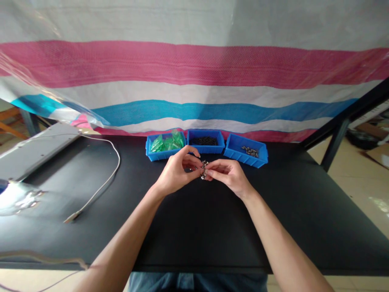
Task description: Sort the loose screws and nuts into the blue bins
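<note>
My left hand (178, 170) and my right hand (228, 175) meet over the middle of the black table. Between their fingertips are small shiny metal pieces (203, 175), too small to name by kind. The thumb and fingers of each hand pinch at these pieces, and part of them is covered by the fingers. Just beyond my hands stand three blue bins. The left bin (162, 156) has green plastic packets (168, 142) in it. Dark screws or similar thin pieces (204, 140) lie in the middle bin (206, 150). Small silvery metal parts (251, 151) sit in the right bin (244, 157).
A white cable (114, 170) curves across the table (200, 235) at the left. Behind it lies a grey metal box (45, 148). A clear plastic bag (26, 198) rests at the left edge. A striped sheet (182, 65) hangs behind the bins; a black frame post (346, 117) stands at right.
</note>
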The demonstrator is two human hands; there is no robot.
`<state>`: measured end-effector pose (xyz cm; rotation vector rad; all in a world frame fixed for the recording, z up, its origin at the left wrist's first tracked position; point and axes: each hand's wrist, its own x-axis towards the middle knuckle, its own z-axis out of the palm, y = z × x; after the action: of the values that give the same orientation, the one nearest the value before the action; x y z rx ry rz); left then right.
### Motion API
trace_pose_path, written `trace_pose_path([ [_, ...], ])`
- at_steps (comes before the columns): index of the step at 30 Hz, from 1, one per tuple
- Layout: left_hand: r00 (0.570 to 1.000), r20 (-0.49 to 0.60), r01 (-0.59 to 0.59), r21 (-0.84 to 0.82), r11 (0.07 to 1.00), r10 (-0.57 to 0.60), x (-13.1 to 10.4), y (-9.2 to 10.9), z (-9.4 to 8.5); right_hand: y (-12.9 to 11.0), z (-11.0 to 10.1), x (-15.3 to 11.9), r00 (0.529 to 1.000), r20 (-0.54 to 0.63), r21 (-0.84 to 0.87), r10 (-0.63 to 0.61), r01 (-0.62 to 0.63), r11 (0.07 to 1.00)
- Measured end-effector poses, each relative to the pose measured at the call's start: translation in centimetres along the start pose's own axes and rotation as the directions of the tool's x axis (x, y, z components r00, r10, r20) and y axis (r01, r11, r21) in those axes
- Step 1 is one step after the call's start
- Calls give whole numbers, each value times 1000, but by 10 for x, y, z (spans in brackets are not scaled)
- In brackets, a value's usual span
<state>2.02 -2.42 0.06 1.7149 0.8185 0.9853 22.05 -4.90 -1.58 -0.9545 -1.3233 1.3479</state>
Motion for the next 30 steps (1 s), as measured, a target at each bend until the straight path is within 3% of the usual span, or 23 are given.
trace_pose_path([
  [11, 995, -5, 96, -241, 966, -100, 2, 2, 3, 5, 2, -1, 999, -25, 164, 23, -19, 986],
  [13, 996, -21, 83, -167, 982, -88, 2, 2, 3, 6, 3, -2, 999, -40, 172, 26, -19, 985],
  [16, 993, -116, 2, 261, 965, 30, 1, -1, 2, 6, 5, 1, 988, -156, 167, -1, 28, 986],
  [18, 985, -126, -19, 585, 811, 114, 1, -6, -1, 8, 4, 5, 936, -342, 148, -80, 138, 979],
  [19, 987, -110, -12, 684, 730, 119, 0, -9, -3, 9, 2, 7, 883, -452, 128, -128, 207, 970],
  [22, 998, -58, 29, 783, 621, 26, 0, -19, -7, 12, -8, 12, 656, -726, 43, -205, 340, 939],
  [24, 998, -57, 71, 794, 603, -41, 0, -23, -8, 13, -15, 13, 585, -781, -11, -218, 337, 942],
  [26, 994, -75, 110, 795, 597, -83, 1, -24, -8, 12, -19, 13, 580, -781, -42, -232, 322, 946],
  [30, 993, -80, 113, 783, 612, -82, 1, -24, -8, 10, -17, 12, 641, -733, -39, -227, 294, 955],
])
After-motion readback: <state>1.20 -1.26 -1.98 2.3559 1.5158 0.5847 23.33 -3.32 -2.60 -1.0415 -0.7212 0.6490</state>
